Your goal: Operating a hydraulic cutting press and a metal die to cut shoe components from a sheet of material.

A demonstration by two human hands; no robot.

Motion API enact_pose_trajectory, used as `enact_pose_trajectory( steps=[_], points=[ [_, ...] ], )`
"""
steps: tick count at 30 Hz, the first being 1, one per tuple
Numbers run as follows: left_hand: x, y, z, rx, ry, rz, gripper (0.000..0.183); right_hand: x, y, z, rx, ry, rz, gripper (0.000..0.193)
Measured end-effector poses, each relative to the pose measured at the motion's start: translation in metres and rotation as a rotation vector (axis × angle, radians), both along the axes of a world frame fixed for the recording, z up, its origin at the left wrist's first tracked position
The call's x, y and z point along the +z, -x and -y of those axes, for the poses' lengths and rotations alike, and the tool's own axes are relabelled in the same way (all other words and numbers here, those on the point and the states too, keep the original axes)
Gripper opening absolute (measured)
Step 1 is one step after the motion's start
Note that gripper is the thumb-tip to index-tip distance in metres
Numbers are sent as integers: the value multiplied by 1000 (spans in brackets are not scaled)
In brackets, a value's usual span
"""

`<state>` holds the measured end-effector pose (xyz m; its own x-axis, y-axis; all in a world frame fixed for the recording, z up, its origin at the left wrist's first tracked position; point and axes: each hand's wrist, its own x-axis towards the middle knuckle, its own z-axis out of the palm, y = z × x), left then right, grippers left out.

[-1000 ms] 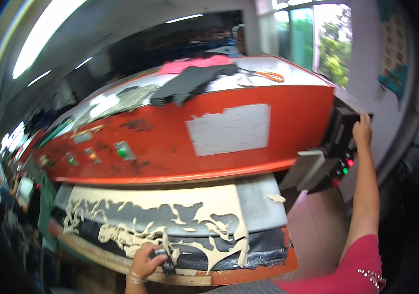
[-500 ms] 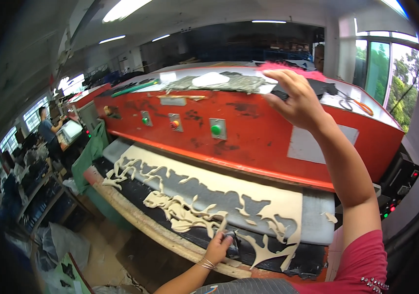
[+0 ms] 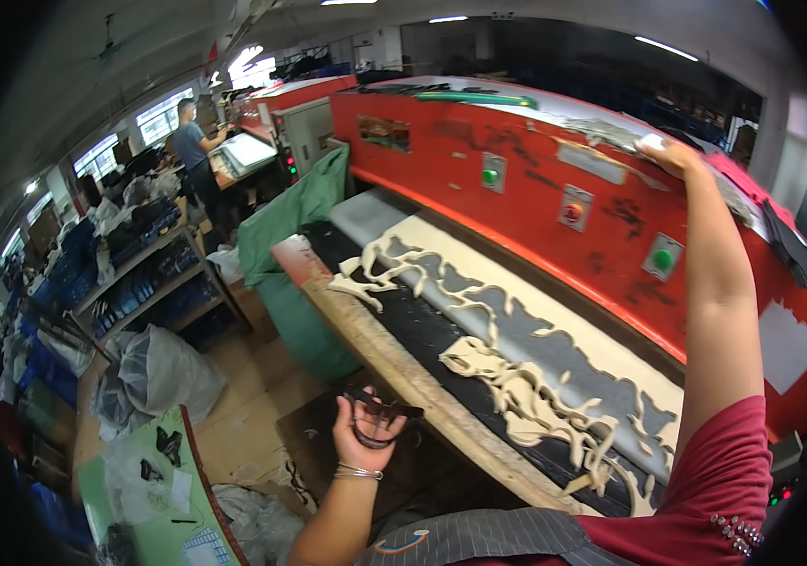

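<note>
My left hand (image 3: 366,441), palm up beside the front board, has its fingers curled around a dark curved frame (image 3: 387,410) that looks like a cutting die. Up on the red press (image 3: 535,179), at the far right, my right hand (image 3: 675,157) grips a small white pad (image 3: 650,142) by the grey cloth (image 3: 601,130). Below the press lies a cream sheet (image 3: 441,243) with cut-out gaps. A tangle of cream offcuts (image 3: 517,396) rests in front of it on the black strip (image 3: 403,325).
A worn wooden board (image 3: 356,325) edges the press bed, with green cloth (image 3: 295,208) hanging at its left end. A green table (image 3: 92,481) with black scraps, a plastic bag (image 3: 168,373) and shelves (image 3: 154,274) stand left. A person (image 3: 191,156) works farther back.
The view has swung left. My left hand has left the offcuts, carrying the dark frame out beyond the board. My right hand has come down from mid-air onto the white pad.
</note>
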<state>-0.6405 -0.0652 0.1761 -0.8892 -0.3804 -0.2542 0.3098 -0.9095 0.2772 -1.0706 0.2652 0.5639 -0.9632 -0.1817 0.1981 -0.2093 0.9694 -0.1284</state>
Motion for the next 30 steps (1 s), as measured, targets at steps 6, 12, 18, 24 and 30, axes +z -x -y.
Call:
enact_pose_trajectory(
  steps=[6,12,18,24,30],
  points=[
    [6,12,83,370,-254,59,43,-8,-5,11,-70,-334,-311,69],
    [25,67,75,360,-445,145,41,-17,-42,6,-98,-459,-400,43],
    [33,88,40,-18,-362,-112,50,-45,-140,-28,393,296,-1027,27],
    [55,115,-25,-367,-196,-192,56,-247,-250,55,230,955,70,27],
    [59,112,-85,-613,-49,-130,57,-292,-258,67,252,1453,523,25]
  ],
)
